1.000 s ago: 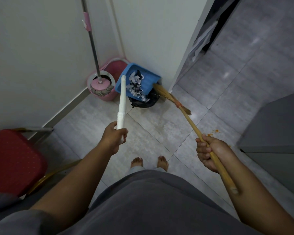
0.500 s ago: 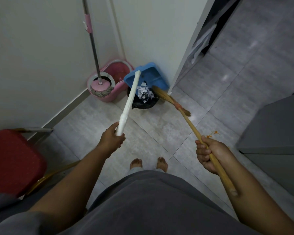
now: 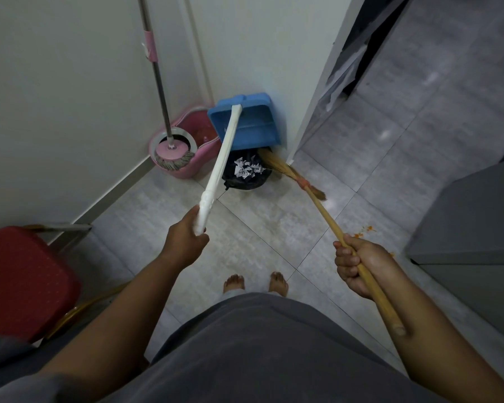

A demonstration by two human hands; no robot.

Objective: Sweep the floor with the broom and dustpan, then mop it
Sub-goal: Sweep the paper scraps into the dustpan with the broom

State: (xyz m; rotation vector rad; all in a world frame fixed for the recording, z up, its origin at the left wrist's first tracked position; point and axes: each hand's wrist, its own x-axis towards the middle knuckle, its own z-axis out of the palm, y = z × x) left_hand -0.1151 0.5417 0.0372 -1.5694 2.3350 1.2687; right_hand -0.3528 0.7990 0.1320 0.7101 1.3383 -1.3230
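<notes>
We're holding the light-looking dustpan [image 3: 246,123] tipped above the bin [image 3: 246,174].
Left grip [image 3: 184,242] is clamping the stiff handle [image 3: 224,158] at its end, right grip [image 3: 358,263] is clamping the broom [image 3: 324,211] mid-stick.

Dim, flat indoor light; soft shadows; faint glare on floor tiles [image 3: 387,135]; wide-angle bending at edges; focus sharp.

Blue plastic dustpan [image 3: 246,123], wooden broom [image 3: 341,234] handle, glossy grey tiled floor [image 3: 262,216], shredded paper [image 3: 246,171]
</notes>
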